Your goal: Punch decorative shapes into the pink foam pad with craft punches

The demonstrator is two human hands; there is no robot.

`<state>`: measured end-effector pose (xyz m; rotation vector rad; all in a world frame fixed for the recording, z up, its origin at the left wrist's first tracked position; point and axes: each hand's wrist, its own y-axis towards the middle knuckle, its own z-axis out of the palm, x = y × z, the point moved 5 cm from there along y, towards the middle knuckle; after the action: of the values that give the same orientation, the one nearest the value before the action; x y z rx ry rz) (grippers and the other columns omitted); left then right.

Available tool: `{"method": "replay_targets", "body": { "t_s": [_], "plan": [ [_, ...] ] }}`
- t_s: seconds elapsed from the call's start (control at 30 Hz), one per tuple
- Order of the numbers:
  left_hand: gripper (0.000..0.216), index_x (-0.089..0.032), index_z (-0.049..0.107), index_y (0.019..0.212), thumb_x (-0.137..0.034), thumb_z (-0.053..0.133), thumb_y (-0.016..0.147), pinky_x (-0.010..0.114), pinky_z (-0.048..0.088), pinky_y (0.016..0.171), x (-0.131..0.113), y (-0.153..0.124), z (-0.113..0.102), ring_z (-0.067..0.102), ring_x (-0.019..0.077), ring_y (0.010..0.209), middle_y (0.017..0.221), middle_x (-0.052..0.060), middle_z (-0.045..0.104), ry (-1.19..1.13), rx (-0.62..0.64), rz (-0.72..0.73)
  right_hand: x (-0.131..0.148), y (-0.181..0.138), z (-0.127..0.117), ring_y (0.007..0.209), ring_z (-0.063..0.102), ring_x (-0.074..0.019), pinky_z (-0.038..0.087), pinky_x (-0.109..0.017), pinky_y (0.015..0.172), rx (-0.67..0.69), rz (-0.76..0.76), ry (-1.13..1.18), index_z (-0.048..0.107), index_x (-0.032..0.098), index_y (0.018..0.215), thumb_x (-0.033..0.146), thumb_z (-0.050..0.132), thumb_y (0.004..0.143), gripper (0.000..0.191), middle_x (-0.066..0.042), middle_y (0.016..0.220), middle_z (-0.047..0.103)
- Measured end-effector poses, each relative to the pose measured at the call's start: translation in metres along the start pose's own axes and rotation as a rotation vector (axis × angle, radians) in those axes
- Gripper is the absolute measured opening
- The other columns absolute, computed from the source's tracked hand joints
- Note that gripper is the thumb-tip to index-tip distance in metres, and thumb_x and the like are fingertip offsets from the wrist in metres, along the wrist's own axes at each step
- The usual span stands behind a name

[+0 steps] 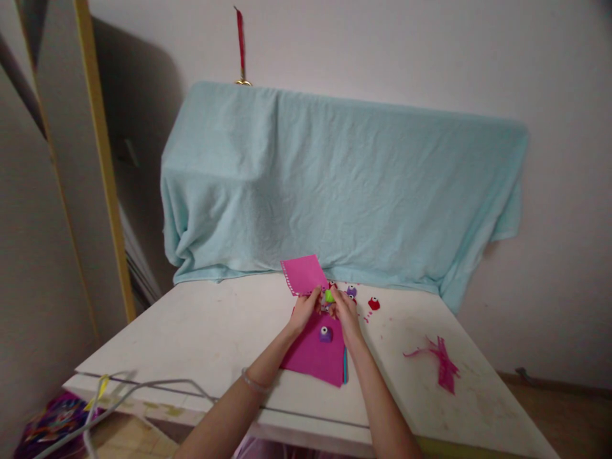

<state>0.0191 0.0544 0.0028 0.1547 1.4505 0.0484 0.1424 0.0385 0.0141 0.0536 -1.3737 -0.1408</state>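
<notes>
A pink sheet of paper (pixel 305 274) is raised above the table, with a row of small punched notches along its left and lower edges. My left hand (pixel 306 311) is closed on the sheet's lower corner. A bright green paper punch (pixel 329 296) sits at that corner between my hands, and the fingers of my right hand (pixel 345 311) are closed on it. Below them lies a stack of magenta paper (pixel 313 357) with a purple punch (pixel 325 334) on top. Beyond my right hand are another purple punch (pixel 352 291) and a red punch (pixel 373 303).
Tiny pink cut-outs (pixel 368 317) are scattered on the white table (pixel 215 325). A crumpled pink plastic wrapper (pixel 444 370) lies at the right. A light blue cloth (pixel 363 191) covers something along the back edge. Grey cable (pixel 143 386) crosses the front left corner.
</notes>
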Motion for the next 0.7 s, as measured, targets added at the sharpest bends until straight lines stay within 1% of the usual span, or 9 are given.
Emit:
{"method": "replay_targets", "body": {
  "t_s": [0.17, 0.37, 0.53, 0.7],
  "plan": [
    [0.052, -0.017, 0.055, 0.057, -0.059, 0.045, 0.087, 0.024, 0.038, 0.052, 0.0008, 0.0011, 0.0006, 0.048, 0.0121, 0.047, 0.048, 0.001, 0.05, 0.002, 0.01, 0.008, 0.0033, -0.0001, 0.0025, 0.043, 0.047, -0.0106, 0.029, -0.024, 0.041, 0.022, 0.0, 0.02, 0.063, 0.019, 0.077, 0.065, 0.064, 0.074, 0.047, -0.002, 0.063, 0.064],
    [0.051, -0.017, 0.055, 0.057, -0.059, 0.048, 0.086, 0.024, 0.039, 0.053, 0.0016, 0.0002, 0.0009, 0.049, 0.0125, 0.047, 0.048, 0.001, 0.051, 0.013, 0.029, 0.014, 0.0047, -0.0019, 0.0032, 0.044, 0.047, -0.0108, 0.028, -0.024, 0.042, 0.013, 0.011, 0.05, 0.062, 0.02, 0.077, 0.063, 0.066, 0.074, 0.044, 0.0, 0.059, 0.062],
    [0.052, -0.016, 0.057, 0.06, -0.061, 0.048, 0.085, 0.024, 0.037, 0.051, 0.0057, -0.0003, 0.0003, 0.049, 0.0127, 0.049, 0.052, 0.002, 0.055, 0.103, 0.0, 0.013, 0.0058, -0.0031, 0.0007, 0.044, 0.047, -0.0105, 0.029, -0.025, 0.043, -0.022, 0.004, 0.02, 0.062, 0.02, 0.077, 0.065, 0.065, 0.073, 0.045, 0.0, 0.06, 0.062],
    [0.052, -0.016, 0.057, 0.062, -0.061, 0.047, 0.085, 0.023, 0.035, 0.052, -0.0001, -0.0053, 0.0014, 0.048, 0.0129, 0.052, 0.053, 0.001, 0.054, 0.176, -0.003, 0.032, 0.0071, -0.0025, -0.0019, 0.042, 0.045, -0.0109, 0.028, -0.025, 0.042, -0.057, 0.005, -0.009, 0.061, 0.02, 0.072, 0.065, 0.066, 0.072, 0.045, 0.002, 0.052, 0.058]
  ]
}}
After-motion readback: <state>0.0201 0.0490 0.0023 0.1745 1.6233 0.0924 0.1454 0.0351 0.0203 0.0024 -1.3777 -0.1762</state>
